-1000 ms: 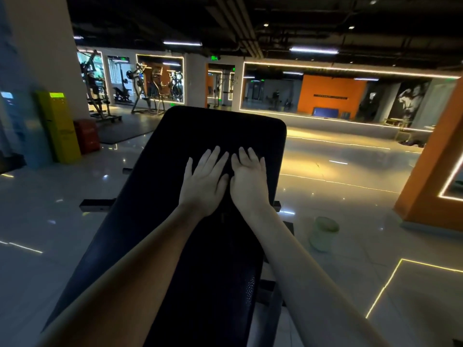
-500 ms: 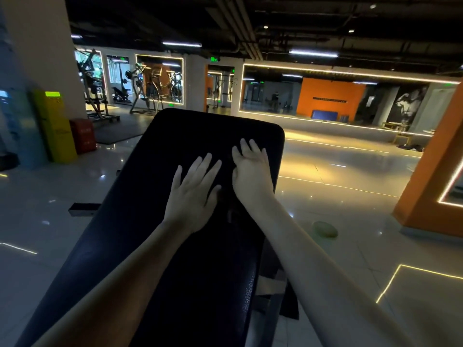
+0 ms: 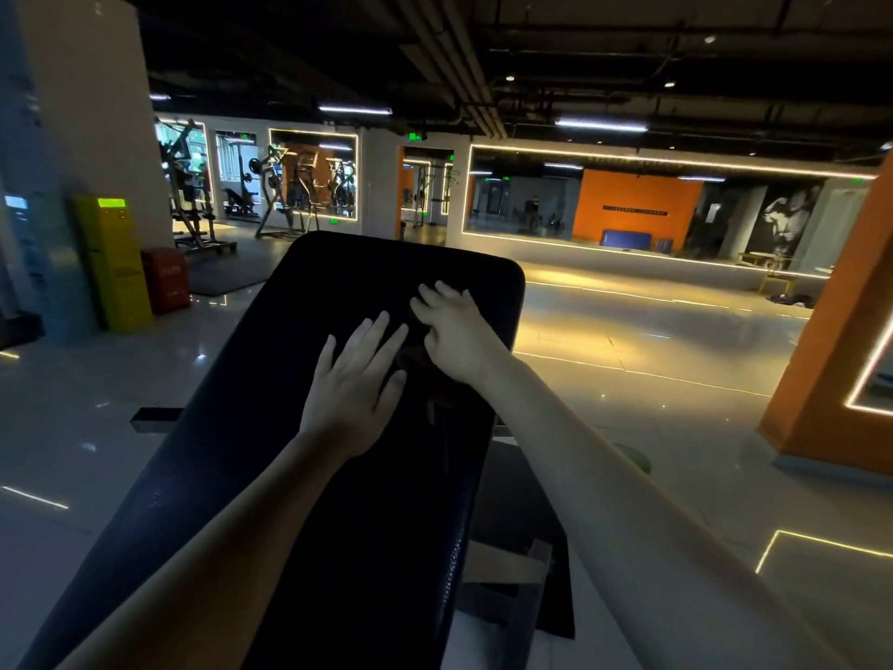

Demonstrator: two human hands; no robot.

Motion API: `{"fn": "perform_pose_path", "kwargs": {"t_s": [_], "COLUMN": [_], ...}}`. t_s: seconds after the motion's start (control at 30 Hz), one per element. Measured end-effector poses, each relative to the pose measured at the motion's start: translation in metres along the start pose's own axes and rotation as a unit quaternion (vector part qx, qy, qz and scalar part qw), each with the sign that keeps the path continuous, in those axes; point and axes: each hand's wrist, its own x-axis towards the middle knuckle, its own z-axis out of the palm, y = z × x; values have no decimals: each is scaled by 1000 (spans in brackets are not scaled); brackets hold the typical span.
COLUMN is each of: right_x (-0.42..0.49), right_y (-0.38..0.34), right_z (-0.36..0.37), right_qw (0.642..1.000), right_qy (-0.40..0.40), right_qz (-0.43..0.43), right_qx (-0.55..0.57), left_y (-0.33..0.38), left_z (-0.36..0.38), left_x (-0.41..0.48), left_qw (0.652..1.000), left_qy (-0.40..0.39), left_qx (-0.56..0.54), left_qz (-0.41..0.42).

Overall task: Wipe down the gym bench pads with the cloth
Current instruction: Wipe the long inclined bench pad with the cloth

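Bench pad (image 3: 232, 427) (black, round-cornered) bears left hand (image 3: 350, 384) spread flat, right hand (image 3: 459, 336) slightly bent.

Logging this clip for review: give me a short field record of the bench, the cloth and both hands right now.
bench pad: black, tilted, top end away from the camera
left hand: flat on the pad, fingers straight
right hand: on the pad, farther up, fingers bent
cloth: not clearly visible; too dim to tell
bucket: green, on the floor, mostly hidden by the right arm
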Motion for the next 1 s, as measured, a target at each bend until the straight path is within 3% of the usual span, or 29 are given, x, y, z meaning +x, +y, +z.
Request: {"fn": "perform_pose_path", "kwargs": {"t_s": [0.17, 0.3, 0.5, 0.67, 0.83, 1.0], "right_x": [-36, -45, 15, 68, 87, 30], "right_y": [-1, -1, 0, 5, 6, 7], "right_z": [7, 15, 17, 15, 4, -4], "right_qw": [999, 1000, 994, 990, 995, 998], "right_qy": [-34, 19, 58, 102, 55, 5], "right_qz": [-33, -17, 60, 63, 23, -12], "right_qx": [14, -5, -71, -79, -82, -61], "left_y": [1, 1, 1, 1, 3, 6], "left_z": [-1, 1, 1, 1, -2, -6], "left_x": [0, 1, -1, -1, -1, -3], "left_qw": [1000, 1000, 1000, 1000, 1000, 999], "left_qy": [-2, -4, 11, -1, -16, -25], "left_qx": [9, 9, -2, -4, 2, 15], "left_qz": [1, 1, 3, -12, -24, -31]}}
